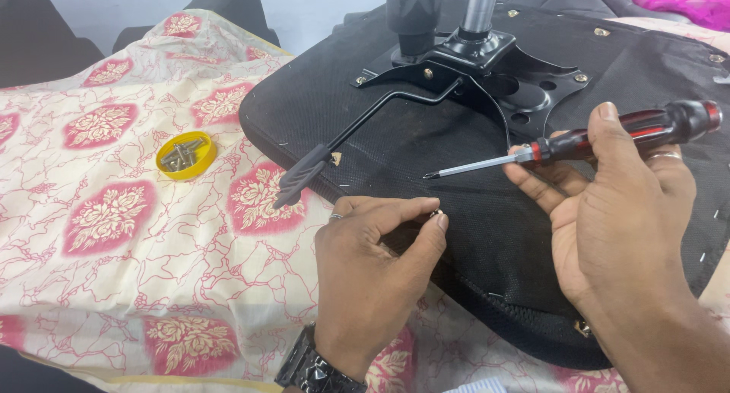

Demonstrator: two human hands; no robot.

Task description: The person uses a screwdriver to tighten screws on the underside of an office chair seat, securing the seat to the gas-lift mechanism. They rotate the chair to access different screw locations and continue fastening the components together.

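Yellow cap [185, 156] holds screws [181, 153] — left hand [372, 275] pinches one, right hand [620, 210] grips screwdriver [578, 142].

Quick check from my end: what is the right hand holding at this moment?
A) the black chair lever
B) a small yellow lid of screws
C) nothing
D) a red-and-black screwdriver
D: the right hand grips a red-and-black screwdriver, its tip pointing left over the black seat underside.

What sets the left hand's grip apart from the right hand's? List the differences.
The left hand pinches a small screw between its fingertips; the right hand wraps around a red-and-black screwdriver. The left hand is over the patterned cloth at the seat's edge; the right is over the black seat underside. Each has a ring.
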